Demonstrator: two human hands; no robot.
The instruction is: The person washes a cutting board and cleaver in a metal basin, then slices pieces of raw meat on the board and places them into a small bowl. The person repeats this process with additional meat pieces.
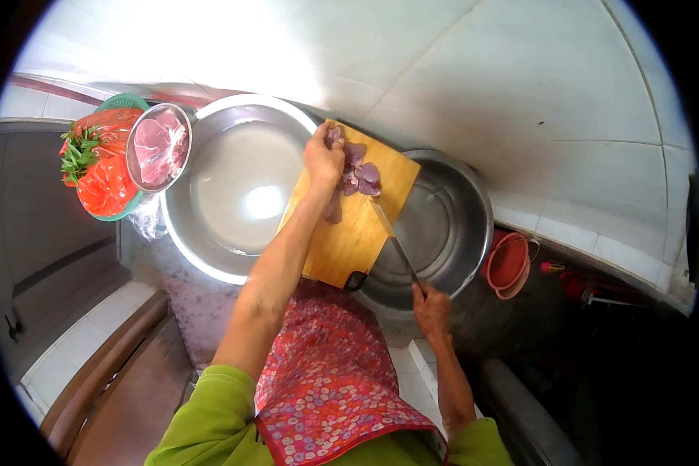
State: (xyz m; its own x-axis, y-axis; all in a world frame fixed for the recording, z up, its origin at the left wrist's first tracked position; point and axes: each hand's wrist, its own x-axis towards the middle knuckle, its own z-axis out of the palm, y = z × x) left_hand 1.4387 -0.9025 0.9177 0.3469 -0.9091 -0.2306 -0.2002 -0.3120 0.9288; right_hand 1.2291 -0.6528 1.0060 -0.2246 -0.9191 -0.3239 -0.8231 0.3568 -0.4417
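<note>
A wooden cutting board (349, 241) with a black handle lies tilted across the rims of two large metal basins. Several purplish-red pieces of meat (360, 169), perhaps offal, lie on its upper half. My left hand (324, 161) is at the board's upper left, fingers closed on one of these pieces; its fingertips are partly hidden. My right hand (432, 309) grips the handle of a kitchen knife (396, 247) at the lower right. The blade points up and left across the board's right edge, its tip close below the meat and apart from my left hand.
The left metal basin (175, 210) holds cloudy water; the right basin (481, 225) sits partly under the board. At far left, a small metal bowl of pink meat (160, 147) rests beside a green basket (123, 101) with red plastic bags and leafy greens. A red bucket (509, 264) stands right, below the tiled wall.
</note>
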